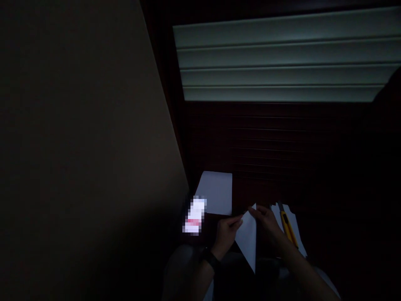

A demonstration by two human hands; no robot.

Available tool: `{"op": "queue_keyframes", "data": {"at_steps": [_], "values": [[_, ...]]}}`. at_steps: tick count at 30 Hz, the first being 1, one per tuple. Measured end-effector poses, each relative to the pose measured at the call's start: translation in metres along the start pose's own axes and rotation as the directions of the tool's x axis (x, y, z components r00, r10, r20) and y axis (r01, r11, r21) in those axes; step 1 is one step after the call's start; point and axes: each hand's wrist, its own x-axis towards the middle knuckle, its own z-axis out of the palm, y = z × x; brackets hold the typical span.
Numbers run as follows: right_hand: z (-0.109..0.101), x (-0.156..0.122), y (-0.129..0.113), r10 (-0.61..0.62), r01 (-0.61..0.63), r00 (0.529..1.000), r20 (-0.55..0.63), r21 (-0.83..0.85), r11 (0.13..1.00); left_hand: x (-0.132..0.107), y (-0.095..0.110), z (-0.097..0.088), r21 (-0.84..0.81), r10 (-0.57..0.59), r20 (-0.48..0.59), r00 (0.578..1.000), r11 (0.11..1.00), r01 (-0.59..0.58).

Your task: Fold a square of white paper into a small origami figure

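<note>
The scene is very dark. My left hand (228, 233), with a dark watch on its wrist, pinches the left edge of a folded white paper (248, 240) that tapers to a point toward me. My right hand (267, 222) grips the same paper at its upper right corner, fingers closed on it. The paper is held just above a dark table top (313, 175).
A yellow utility knife (288, 228) lies on white paper scraps (297, 234) just right of my right hand. A white sheet (216, 192) lies beyond my left hand, a bright blurred rectangle (194, 215) beside it. A beige wall (78, 125) stands left; window blinds (282, 62) are ahead.
</note>
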Motion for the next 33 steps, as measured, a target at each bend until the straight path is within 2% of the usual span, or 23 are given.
{"op": "queue_keyframes", "data": {"at_steps": [8,12,16,26,30,33], "values": [[-0.014,0.037,0.013,0.050,-0.050,0.998,0.024,0.000,0.999,0.033,-0.021,0.001,-0.013,-0.022,0.077,0.997,1.000,0.023],[-0.023,0.055,0.021,0.044,-0.044,0.999,-0.012,0.010,0.999,0.056,-0.023,0.003,-0.023,-0.047,0.139,0.989,0.998,0.051],[-0.031,0.060,0.023,0.051,-0.049,0.998,-0.044,0.026,0.998,0.068,-0.023,0.007,0.018,-0.056,0.153,0.987,0.998,0.054],[-0.039,0.067,0.011,0.029,-0.030,0.993,-0.112,-0.013,0.999,0.075,-0.013,0.022,0.116,-0.068,0.130,0.989,0.992,0.053],[-0.041,0.067,0.011,0.034,-0.035,0.998,-0.061,-0.027,0.999,0.064,-0.008,0.025,0.145,-0.067,0.085,0.994,0.988,0.054],[-0.037,0.065,0.013,0.031,-0.031,1.000,0.005,-0.024,0.999,0.053,-0.004,0.020,0.183,-0.095,0.058,0.994,0.980,0.083]]}}
